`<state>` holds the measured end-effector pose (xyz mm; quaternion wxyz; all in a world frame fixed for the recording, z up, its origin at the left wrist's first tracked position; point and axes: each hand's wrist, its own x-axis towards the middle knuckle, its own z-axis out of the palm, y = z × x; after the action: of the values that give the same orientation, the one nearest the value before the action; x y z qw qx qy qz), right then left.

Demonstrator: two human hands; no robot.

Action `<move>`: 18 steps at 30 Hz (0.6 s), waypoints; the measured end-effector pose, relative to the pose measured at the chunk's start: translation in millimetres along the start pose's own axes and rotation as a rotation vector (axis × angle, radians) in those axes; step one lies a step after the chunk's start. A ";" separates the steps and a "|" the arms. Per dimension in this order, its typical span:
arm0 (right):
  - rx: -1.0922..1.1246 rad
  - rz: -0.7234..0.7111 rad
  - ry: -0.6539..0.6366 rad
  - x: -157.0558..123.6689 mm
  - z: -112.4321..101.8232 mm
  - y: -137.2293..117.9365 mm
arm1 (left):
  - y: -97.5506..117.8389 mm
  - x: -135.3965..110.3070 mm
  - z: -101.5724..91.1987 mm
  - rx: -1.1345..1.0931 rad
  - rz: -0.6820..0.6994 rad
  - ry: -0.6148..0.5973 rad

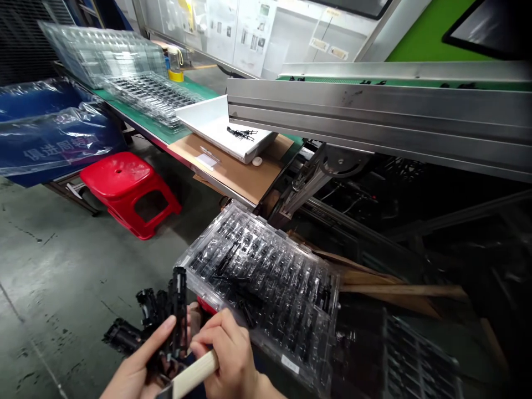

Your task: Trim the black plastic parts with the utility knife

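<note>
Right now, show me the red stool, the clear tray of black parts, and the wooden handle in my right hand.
red stool (118,176): head view, middle of seat.
clear tray (272,349): head view, near wall.
wooden handle (197,372): head view, exposed pale shaft.

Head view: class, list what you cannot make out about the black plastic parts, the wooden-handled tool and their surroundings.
All in the head view:
1. Pale wooden-handled tool: working end cut off by the bottom edge.
2. Cluster of black plastic parts in the left hand: count unclear, because they overlap.
3. Clear plastic blister tray: glare hides the pieces inside.
4. Blue sheet: lettering blurred under wrinkled film.
</note>
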<state>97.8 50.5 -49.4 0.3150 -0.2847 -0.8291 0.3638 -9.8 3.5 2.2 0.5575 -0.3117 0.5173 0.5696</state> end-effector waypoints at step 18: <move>0.044 0.597 -0.018 7.7 -27.8 133.9 | 11.0 3.5 -13.9 -0.008 -0.109 -0.052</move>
<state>145.7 144.5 -136.8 0.1929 -0.5059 -0.7033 0.4607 -24.1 -6.7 -2.1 0.5995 -0.3269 0.4826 0.5485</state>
